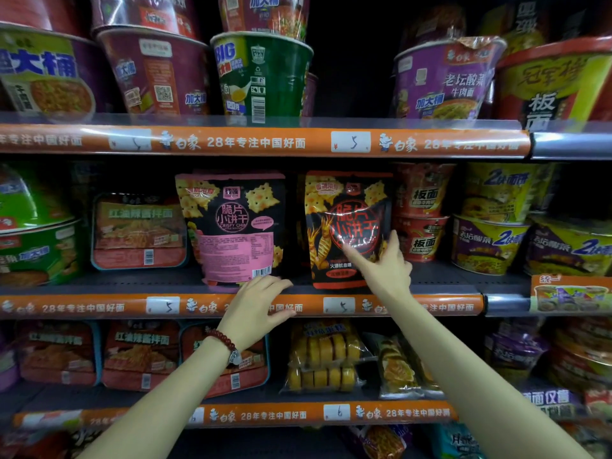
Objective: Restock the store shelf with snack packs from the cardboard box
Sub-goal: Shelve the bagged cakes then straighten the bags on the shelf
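Two glossy, crinkled foil snack pouches are seen standing upright side by side on the dark, perforated metal middle shelf (132, 279). The pink-and-black pouch (233, 226) is touched near its bottom edge by the left hand (256, 309), whose fingers are loosely spread and relaxed, gripping nothing. A string of dark red round beads (221, 339) is worn on that wrist. The red-and-black pouch (346, 226), printed with a prawn, is pressed on its shiny front by the right hand (384, 266), fingers extended straight and slightly apart, the thumb raised.

The shelf edges are faced with orange plastic strips (265, 142) carrying white price tags. Tapered paper noodle tubs, film-wrapped, are ranged along the top shelf, a green one (265, 77) at centre. Flat rectangular noodle trays (139, 231) with sealed lids are stacked left of the pouches; red cups (422, 213) are stacked in twos to their right. Below, round yellow cakes are held in a clear wrapper (323, 356).
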{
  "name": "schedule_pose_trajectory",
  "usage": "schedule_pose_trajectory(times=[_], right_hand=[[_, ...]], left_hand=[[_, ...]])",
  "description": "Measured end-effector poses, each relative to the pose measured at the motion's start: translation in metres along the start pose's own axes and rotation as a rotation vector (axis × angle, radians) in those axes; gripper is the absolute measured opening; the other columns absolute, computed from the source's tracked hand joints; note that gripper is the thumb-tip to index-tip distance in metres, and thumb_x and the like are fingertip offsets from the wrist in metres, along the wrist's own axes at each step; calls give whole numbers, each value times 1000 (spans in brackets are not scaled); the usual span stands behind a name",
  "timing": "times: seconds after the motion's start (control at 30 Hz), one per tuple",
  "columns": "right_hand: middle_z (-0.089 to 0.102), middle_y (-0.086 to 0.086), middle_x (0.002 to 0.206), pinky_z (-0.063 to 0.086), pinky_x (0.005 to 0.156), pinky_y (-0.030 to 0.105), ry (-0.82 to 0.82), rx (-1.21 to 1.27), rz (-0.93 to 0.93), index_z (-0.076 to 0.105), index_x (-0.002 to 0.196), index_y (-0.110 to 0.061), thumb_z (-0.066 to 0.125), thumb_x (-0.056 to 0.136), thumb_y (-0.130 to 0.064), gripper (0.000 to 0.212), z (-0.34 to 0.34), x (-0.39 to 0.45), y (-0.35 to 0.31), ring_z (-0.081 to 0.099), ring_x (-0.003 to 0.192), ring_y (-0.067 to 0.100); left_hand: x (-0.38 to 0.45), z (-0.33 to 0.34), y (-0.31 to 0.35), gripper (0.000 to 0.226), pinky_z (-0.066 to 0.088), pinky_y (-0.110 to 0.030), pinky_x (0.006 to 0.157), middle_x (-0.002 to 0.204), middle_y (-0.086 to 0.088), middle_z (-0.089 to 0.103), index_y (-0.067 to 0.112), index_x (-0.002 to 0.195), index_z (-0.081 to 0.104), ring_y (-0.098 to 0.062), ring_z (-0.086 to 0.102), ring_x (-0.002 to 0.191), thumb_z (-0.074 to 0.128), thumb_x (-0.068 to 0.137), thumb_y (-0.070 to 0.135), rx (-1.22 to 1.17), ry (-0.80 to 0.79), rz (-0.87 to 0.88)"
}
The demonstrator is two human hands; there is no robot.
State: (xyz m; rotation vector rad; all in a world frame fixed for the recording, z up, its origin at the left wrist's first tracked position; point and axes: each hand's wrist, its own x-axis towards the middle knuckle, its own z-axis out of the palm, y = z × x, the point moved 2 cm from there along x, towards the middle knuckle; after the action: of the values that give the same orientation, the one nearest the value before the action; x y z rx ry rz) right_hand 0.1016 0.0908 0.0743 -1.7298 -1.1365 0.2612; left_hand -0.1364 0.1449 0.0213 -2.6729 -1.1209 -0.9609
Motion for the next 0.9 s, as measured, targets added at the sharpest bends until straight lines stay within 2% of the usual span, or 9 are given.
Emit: schedule_pose_trajectory(times=[0.13, 0.27, 0.4, 0.5, 0.63, 0.73, 0.9], right_hand=[[30, 6, 156, 32, 114, 44, -129, 161, -26, 5, 154, -22, 79, 69, -52, 117, -18, 14, 8, 32, 141, 28], [35, 10, 154, 35, 112, 43, -4, 157, -33, 5, 154, -19, 86, 60, -51, 128, -14, 10, 7, 35, 140, 28], [29, 15, 152, 38, 104, 42, 121, 103, -87, 2, 155, -14, 84, 64, -50, 127, 1, 1, -4, 35, 138, 32], [25, 14, 153, 39, 103, 42, 24, 84, -99, 1, 155, -16, 85, 64, -46, 127, 8, 4, -8, 35, 137, 32], [39, 6, 150, 36, 108, 39, -179, 124, -95, 6, 154, -20, 90, 63, -27, 124, -1, 12, 0, 39, 137, 27], [47, 10, 143, 39, 104, 39, -144, 86, -134, 14, 151, -18, 90, 63, -19, 116, -6, 13, 1, 44, 132, 30], [50, 16, 139, 43, 100, 41, -86, 35, -178, 21, 145, -10, 91, 61, -18, 109, -3, 6, 5, 46, 129, 33]], left_hand=[[0, 1, 1, 54, 32, -29, 104, 126, 3, 55, 22, 130, 52, -15, 46, 122, 64, 83, 45, 1, 23, 4], [0, 1, 0, 54, 31, -28, 104, 126, 3, 55, 21, 130, 53, -15, 46, 122, 65, 82, 45, 0, 32, 2], [0, 1, 0, 54, 31, -26, 104, 125, 3, 55, 22, 130, 52, -14, 46, 121, 63, 83, 46, 4, 31, 7], [-1, 2, -1, 54, 31, -27, 104, 125, 4, 55, 23, 130, 52, -14, 46, 121, 63, 83, 47, 5, 31, 11], [-1, 2, 0, 53, 31, -28, 104, 125, 3, 55, 23, 130, 51, -14, 45, 122, 63, 83, 46, 2, 35, 12], [-1, 3, 0, 53, 30, -28, 104, 126, 3, 55, 23, 130, 51, -15, 46, 122, 62, 84, 46, 8, 38, 16], [-1, 3, 0, 53, 31, -30, 104, 126, 1, 55, 21, 130, 51, -16, 46, 122, 62, 84, 45, 10, 41, 16]])
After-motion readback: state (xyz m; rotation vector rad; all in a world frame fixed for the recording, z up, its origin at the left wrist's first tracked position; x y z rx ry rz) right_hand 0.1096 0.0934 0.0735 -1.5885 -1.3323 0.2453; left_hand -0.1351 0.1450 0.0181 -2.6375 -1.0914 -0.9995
